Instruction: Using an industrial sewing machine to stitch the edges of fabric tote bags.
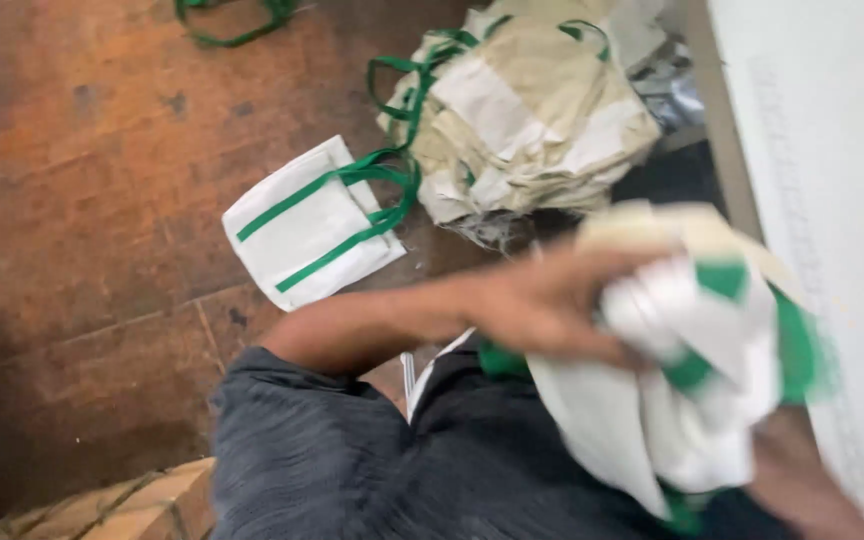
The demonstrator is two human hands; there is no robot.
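A: How do the hands sit?
B: The left hand (552,305) reaches across the lap, fingers clenched on a bunched bag (692,370) beside the table (832,150) edge.
A: The right hand (802,480)?
B: Under the bag, blurred, cut off; its grip I cannot tell.
A: The floor (82,200)?
B: A flat bag (312,235), a pile (532,110).

Bag pile (527,110) blocks ahead; left floor (82,200) open
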